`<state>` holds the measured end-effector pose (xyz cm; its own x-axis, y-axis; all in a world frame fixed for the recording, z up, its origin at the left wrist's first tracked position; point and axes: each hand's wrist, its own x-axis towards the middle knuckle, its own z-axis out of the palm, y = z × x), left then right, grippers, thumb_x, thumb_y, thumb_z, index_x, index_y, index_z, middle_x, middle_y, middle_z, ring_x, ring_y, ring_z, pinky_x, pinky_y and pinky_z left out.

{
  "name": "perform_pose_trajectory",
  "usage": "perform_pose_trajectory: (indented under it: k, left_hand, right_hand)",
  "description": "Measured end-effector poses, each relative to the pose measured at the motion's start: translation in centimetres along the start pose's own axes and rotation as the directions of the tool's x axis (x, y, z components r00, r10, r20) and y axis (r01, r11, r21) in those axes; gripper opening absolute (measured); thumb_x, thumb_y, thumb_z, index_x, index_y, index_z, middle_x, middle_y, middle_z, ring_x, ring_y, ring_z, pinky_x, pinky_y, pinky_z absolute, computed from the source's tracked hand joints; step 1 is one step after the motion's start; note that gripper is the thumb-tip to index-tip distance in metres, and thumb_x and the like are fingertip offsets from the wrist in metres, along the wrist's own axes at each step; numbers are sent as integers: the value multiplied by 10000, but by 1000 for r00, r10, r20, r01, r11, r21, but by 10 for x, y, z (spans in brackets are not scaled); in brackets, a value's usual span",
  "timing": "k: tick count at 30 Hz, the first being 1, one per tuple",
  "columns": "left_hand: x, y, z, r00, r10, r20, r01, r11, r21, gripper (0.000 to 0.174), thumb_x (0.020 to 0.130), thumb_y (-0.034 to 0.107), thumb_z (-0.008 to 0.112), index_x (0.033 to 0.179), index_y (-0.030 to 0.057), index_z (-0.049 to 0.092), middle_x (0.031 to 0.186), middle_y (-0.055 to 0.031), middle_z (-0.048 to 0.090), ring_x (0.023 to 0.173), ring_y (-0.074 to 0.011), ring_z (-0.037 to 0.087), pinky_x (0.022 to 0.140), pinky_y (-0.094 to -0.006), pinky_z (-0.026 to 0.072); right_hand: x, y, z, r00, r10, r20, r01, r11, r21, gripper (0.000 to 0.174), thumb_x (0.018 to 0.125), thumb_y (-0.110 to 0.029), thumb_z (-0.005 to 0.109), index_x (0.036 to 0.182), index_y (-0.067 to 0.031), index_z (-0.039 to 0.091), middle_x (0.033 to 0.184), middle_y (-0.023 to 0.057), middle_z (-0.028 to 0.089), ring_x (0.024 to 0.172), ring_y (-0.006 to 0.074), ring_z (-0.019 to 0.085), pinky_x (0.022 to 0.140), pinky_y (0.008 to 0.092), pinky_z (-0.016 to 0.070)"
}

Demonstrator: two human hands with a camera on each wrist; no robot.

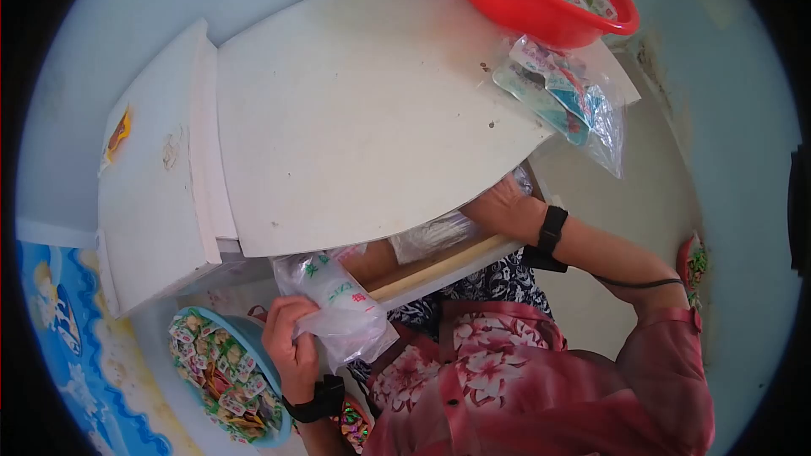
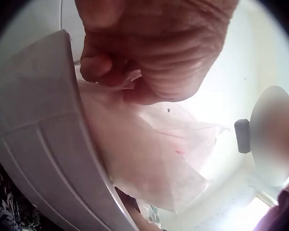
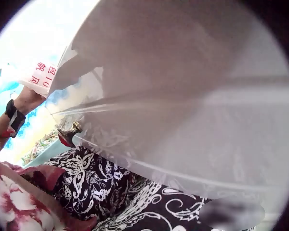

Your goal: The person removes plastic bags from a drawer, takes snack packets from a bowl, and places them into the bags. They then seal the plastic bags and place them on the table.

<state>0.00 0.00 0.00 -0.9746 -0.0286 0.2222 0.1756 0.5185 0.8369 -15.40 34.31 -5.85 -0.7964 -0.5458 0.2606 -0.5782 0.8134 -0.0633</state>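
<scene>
My left hand pinches a thin white plastic bag with green and red print, at the left end of an open drawer. In the left wrist view the fingers of the left hand curl onto the gathered bag. My right hand reaches into the drawer's right part, its fingers hidden under the tabletop edge. Beside it in the drawer lies clear plastic wrapping. The right wrist view shows mostly the pale underside of the tabletop.
The white table overhangs the drawer. On it stand a red basin of wrapped packets and a clear bag of printed packs at the right edge. A blue basin full of small packets stands below, left.
</scene>
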Motion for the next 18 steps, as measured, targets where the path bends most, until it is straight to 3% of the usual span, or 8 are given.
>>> perform_pose_trajectory:
  k: [2,3,5,7,9,14,17,18]
  left_hand:
    - [0,6,10,1000,24,8,-23,1000,-10,214,777,-74,527,943,-13,649,942,-142,632,844,-283,639,790,-338,501]
    - [13,-2,-8,998,56,2,-56,998,35,191,784,-78,524,929,-21,635,934,-135,627,837,-267,625,786,-325,490]
    - [12,4,1,1000,28,9,-28,1000,1,147,798,-88,518,901,-35,608,917,-120,616,821,-234,596,779,-299,468]
    - [10,2,3,999,28,23,-27,1000,-4,141,804,-88,519,902,-39,607,918,-119,618,822,-234,597,775,-295,466]
    - [8,2,3,999,27,31,-27,1000,-10,139,808,-87,522,906,-41,608,920,-119,621,824,-236,600,775,-294,466]
    - [4,-1,-1,999,37,19,-37,999,17,187,800,-79,564,956,-22,649,943,-140,641,848,-283,649,765,-346,509]
    - [5,1,2,999,33,18,-33,999,1,193,795,-79,572,961,-18,650,947,-146,644,836,-302,654,753,-359,516]
    - [6,0,4,998,53,17,-53,998,17,197,793,-80,574,963,-17,650,949,-148,646,832,-309,655,751,-363,519]
  right_hand:
    - [-7,11,-10,984,32,173,-39,999,38,387,931,-158,580,1294,-50,659,1299,171,658,1199,326,616,1075,459,444]
    - [14,-2,6,990,40,137,-53,995,89,393,934,-155,573,1303,-50,655,1313,172,653,1224,332,601,1095,470,424]
    - [5,1,2,977,60,206,-88,987,132,404,940,-149,560,1322,-51,648,1340,176,643,1274,344,570,1134,493,383]
    - [-15,9,22,996,-32,84,36,998,-52,371,930,-124,556,1272,-40,670,1280,189,666,1224,351,600,1103,475,417]
    - [-21,13,25,995,-69,66,75,993,-86,354,916,-98,557,1242,-19,672,1233,206,679,1178,357,623,1074,456,450]
    - [-17,8,3,973,41,225,-99,961,256,350,894,-63,562,1225,6,652,1164,253,671,1077,387,652,982,459,516]
    - [-21,4,-37,881,54,470,-217,928,301,277,897,-99,590,1151,-31,678,1085,241,687,1005,407,672,852,466,558]
    - [-25,5,-43,899,22,437,-196,913,358,257,894,-100,593,1129,-37,679,1063,231,688,987,403,674,834,468,558]
